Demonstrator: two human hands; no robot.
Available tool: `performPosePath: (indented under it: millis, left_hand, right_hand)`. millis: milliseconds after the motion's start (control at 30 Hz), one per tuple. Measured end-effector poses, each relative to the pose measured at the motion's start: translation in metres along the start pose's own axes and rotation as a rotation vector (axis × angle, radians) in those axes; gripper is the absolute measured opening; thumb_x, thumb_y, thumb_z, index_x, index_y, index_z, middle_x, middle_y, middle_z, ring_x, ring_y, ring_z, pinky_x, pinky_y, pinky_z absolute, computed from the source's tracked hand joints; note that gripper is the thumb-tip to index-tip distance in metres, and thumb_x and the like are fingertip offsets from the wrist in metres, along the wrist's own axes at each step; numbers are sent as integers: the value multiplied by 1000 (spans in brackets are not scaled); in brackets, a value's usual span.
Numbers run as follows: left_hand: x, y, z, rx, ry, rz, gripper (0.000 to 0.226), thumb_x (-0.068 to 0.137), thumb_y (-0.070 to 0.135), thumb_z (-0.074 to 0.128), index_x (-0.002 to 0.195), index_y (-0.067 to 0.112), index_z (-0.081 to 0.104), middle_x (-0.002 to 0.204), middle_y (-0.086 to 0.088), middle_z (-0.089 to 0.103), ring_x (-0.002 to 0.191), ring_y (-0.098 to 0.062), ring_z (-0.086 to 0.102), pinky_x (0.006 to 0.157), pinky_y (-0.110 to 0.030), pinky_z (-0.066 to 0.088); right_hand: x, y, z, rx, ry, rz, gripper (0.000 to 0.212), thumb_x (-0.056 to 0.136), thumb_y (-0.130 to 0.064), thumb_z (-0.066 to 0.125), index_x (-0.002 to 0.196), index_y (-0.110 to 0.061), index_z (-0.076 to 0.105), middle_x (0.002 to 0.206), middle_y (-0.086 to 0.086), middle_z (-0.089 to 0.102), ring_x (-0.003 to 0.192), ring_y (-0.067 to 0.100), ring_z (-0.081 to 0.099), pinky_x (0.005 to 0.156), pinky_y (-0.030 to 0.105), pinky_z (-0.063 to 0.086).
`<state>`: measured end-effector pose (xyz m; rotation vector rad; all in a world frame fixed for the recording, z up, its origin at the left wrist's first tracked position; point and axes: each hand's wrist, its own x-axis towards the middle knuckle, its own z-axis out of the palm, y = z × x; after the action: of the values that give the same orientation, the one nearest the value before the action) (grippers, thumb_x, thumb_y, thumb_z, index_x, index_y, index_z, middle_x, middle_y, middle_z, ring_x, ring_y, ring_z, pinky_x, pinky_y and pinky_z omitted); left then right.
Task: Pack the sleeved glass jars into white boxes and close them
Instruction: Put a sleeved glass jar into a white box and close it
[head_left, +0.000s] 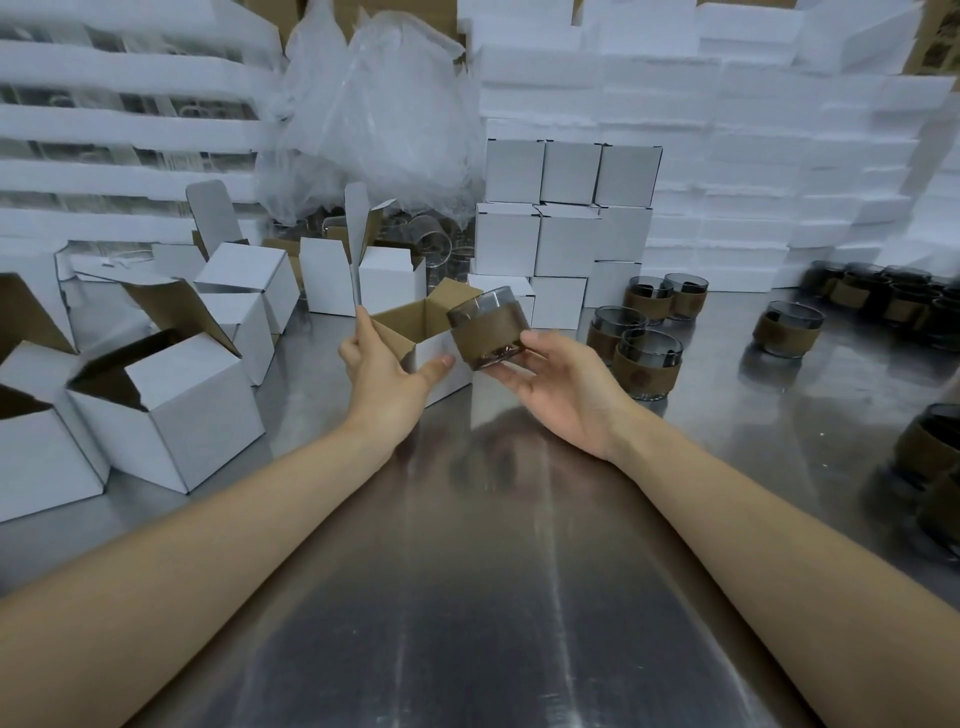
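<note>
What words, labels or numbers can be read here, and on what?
None can be read.
Round emblem on a standing brown-sleeved glass jar: too blurred to read.
Dark print on brown cardboard, top right: blurred.
White cardboard boxes: blank.

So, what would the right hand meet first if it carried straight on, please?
Probably the open white box the left hand holds; the right hand, gripping the sleeved glass jar, points up-left at it, though depth is unclear.

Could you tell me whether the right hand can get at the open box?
Probably yes: the right hand, holding a jar, is beside the box, whose top is open; the left hand holds its lid back.
</note>
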<state>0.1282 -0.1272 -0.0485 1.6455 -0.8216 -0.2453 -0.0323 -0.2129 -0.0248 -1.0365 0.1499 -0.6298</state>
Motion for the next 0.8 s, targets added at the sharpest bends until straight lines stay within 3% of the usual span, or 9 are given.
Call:
performPosePath:
  millis: [67, 133, 200, 333, 467, 633, 800]
  left_hand:
    - [0, 0, 0, -4, 0, 1, 109, 80, 33, 76, 153, 21, -4, 140, -1, 18, 132, -16, 27, 100, -20, 20]
    - [0, 0, 0, -4, 0, 1, 109, 80, 33, 76, 153, 21, -4, 140, -1, 18, 133, -17, 27, 100, -21, 20]
    - [-1, 0, 0, 2, -1, 2, 109, 80, 34, 76, 153, 22, -4, 142, -2, 18, 134, -17, 26, 99, -21, 20]
    - [-2, 2, 1, 13, -9, 1, 108, 80, 35, 76, 153, 23, -4, 146, 0, 15, 137, -17, 24, 98, -22, 20]
    - [-3, 2, 1, 20, -14, 15, 107, 80, 34, 76, 153, 22, -2, 148, -1, 14, 138, -16, 23, 97, -20, 18]
    - [-4, 2, 1, 21, -27, 20, 107, 80, 35, 76, 153, 23, -2, 149, 0, 14, 138, -15, 23, 98, -20, 19]
    - [-4, 2, 0, 22, -37, 23, 107, 80, 35, 76, 153, 24, -2, 149, 0, 13, 138, -15, 22, 98, -20, 18]
  right_hand:
    - [0, -3, 2, 125, 33, 18, 18, 91, -7, 48, 97, 4, 60, 105, 22, 61, 102, 33, 62, 91, 39, 55]
    - [-2, -4, 3, 234, 38, 94, 29, 89, -12, 50, 114, 4, 52, 106, 26, 61, 102, 42, 62, 75, 32, 59]
    - [-3, -3, 4, 303, 54, 177, 36, 88, -19, 51, 117, 2, 52, 101, 29, 64, 97, 43, 64, 71, 25, 58]
    - [-1, -3, 1, 414, 119, 226, 41, 97, -29, 41, 123, 0, 53, 107, 30, 58, 80, 30, 66, 67, 23, 57]
    - [1, -3, -3, 424, 171, 261, 46, 102, -34, 36, 119, 5, 55, 93, 30, 63, 69, 25, 66, 59, 23, 58]
    - [1, -2, -3, 420, 196, 244, 46, 102, -33, 37, 118, 7, 55, 98, 29, 64, 72, 30, 69, 64, 26, 59]
    - [-2, -5, 0, 466, 154, 150, 49, 95, -24, 53, 132, 7, 45, 123, 29, 55, 108, 44, 62, 84, 35, 56]
